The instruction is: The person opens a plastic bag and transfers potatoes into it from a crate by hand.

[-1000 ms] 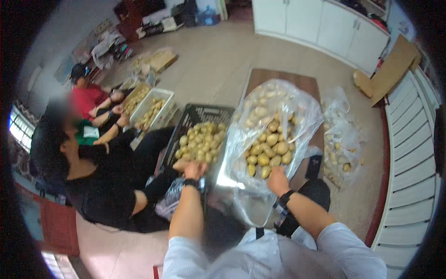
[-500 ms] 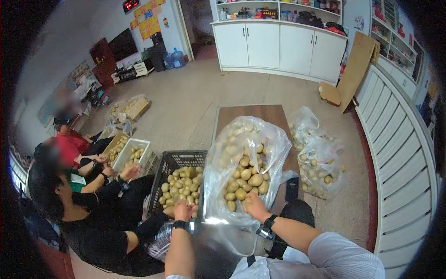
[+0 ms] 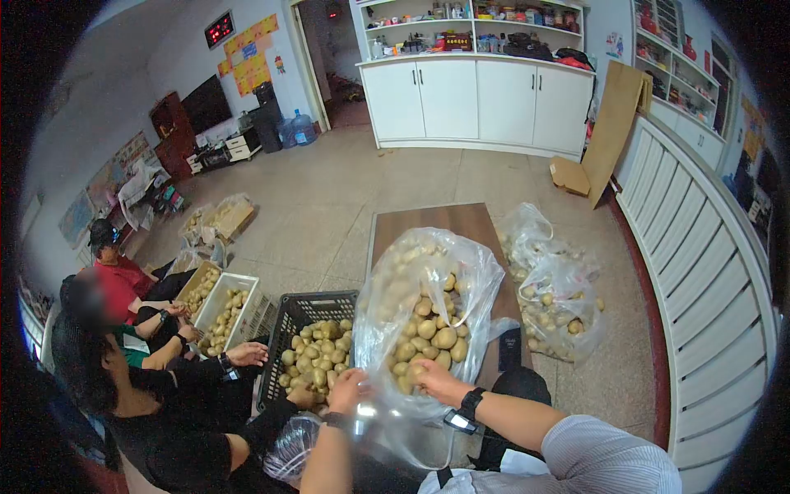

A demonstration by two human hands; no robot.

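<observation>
A big clear plastic bag, its mouth open towards me, lies on a brown table and holds many egg-shaped, olive-brown fruit that look like kiwifruit. My right hand reaches into the bag's mouth, fingers curled over a kiwifruit at the front of the pile. Between the bag and a black crate is my left hand, fingers bent together; whatever they hold is hidden. The black plastic crate contains more kiwifruit, and a co-worker's hand dips into its near end.
Co-workers sit along the left beside a white crate and a cardboard box of kiwifruit. More filled bags lie on the floor to the right. A dark phone-like object rests on the brown table. A white railing runs along the right.
My right hand has moved left and slightly down within the bag's mouth. My left hand has shifted right, closer to the bag. The co-worker's other hand is lower, and the view has tilted up.
</observation>
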